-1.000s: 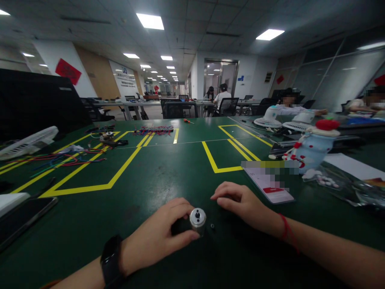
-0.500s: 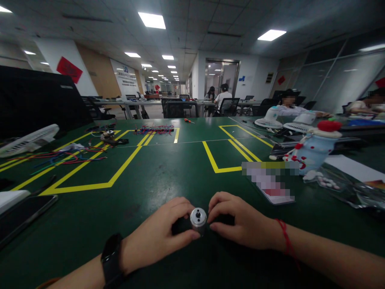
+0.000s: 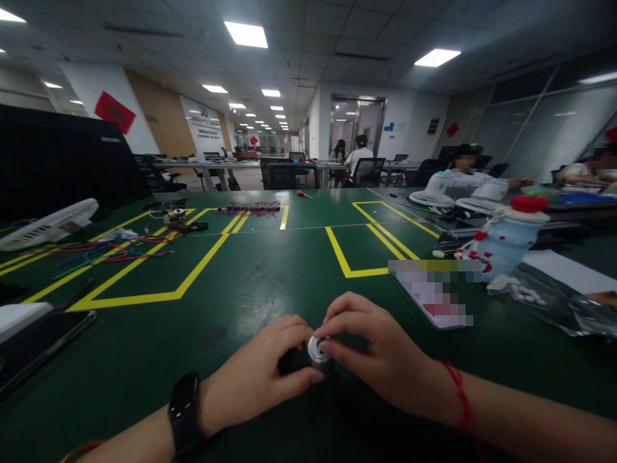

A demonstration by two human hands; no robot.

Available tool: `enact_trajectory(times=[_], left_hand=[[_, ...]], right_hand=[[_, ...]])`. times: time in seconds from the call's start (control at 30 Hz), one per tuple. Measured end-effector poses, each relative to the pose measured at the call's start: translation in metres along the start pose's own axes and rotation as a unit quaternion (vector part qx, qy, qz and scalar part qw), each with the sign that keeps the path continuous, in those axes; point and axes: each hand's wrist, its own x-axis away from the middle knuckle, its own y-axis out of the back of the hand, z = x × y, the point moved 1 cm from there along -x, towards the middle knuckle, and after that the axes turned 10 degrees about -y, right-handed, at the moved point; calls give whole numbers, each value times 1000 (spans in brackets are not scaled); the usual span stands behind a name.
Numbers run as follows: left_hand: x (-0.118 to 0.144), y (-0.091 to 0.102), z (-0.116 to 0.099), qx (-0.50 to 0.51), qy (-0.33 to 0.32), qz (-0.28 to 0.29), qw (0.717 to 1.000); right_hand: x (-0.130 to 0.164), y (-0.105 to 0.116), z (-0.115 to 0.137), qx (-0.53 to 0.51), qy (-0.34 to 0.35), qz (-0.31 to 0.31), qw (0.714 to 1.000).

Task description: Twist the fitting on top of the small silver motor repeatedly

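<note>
Green table (image 3: 270, 270) bare ahead; left hand (image 3: 255, 379), right hand (image 3: 376, 354) grasping motor (image 3: 315, 350).

Small silver-capped black motor (image 3: 315, 352) lies sideways on green table (image 3: 270, 276).

The desk (image 3: 270, 276) is dark green, marked with yellow tape lines (image 3: 202, 263). A silver-capped black motor (image 3: 315, 350) sits at its near edge; red and blue wires (image 3: 106, 252) lie toward its left edge.

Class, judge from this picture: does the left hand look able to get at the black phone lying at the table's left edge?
Probably yes, once freed: bare green table lies between the left hand and the black phone, but that hand now grips the small metal motor.
</note>
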Motion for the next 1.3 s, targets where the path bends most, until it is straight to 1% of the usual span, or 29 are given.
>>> enact_trajectory(times=[0.13, 0.3, 0.33, 0.4, 0.43, 0.5, 0.57, 0.6, 0.67, 0.7, 0.8, 0.9, 0.93, 1.0, 1.07, 1.1, 1.17, 1.23, 1.3], left_hand=[[0, 0, 1, -5, 3, -1, 1000], [0, 0, 1, -7, 6, 3, 1000], [0, 1, 1, -5, 8, 3, 1000], [-1, 2, 0, 0, 10, 0, 1000], [-1, 2, 0, 3, 10, 0, 1000], [-2, 3, -1, 7, 9, -2, 1000], [-2, 4, -1, 8, 9, 0, 1000], [-2, 4, -1, 8, 9, 1, 1000], [-1, 4, -1, 8, 10, 1, 1000], [-1, 3, -1, 9, 10, 1, 1000], [0, 3, -1, 7, 8, 0, 1000], [0, 3, -2, 5, 8, 1, 1000], [0, 3, -2, 4, 8, 0, 1000], [-1, 3, -1, 4, 7, -1, 1000], [-1, 2, -1, 1, 6, -3, 1000], [-1, 2, 0, 0, 5, -3, 1000], [-1, 1, 0, -5, 4, -3, 1000], [0, 0, 1, -9, 5, -2, 1000], [0, -1, 1, -11, 8, -1, 1000]], right_hand=[[-1, 2, 0, -18, -22, 4, 1000], [-1, 5, 3, 5, -18, 66, 998], [-2, 8, 2, -6, -16, 66, 998], [-3, 14, -4, -40, -25, 36, 998], [-3, 17, -10, -59, -44, 12, 997], [-5, 23, -26, -93, -110, -34, 989], [-6, 26, -45, -124, -202, -43, 971], [-7, 27, -54, -139, -235, -50, 961], [-7, 26, -65, -182, -266, -58, 945], [-8, 26, -68, -196, -270, -60, 941], [-8, 24, -67, -192, -265, -47, 944], [-8, 23, -59, -116, -241, -27, 963], [-8, 22, -56, -76, -222, -10, 972], [-9, 19, -47, -6, -170, 52, 984], [-9, 15, -38, 0, -141, 106, 984], [-9, 13, -33, -16, -136, 109, 985], [-9, 9, -22, -48, -119, 75, 989], [-10, 5, -11, -51, -74, 43, 995], [-11, 5, -5, -56, -41, 30, 997]])
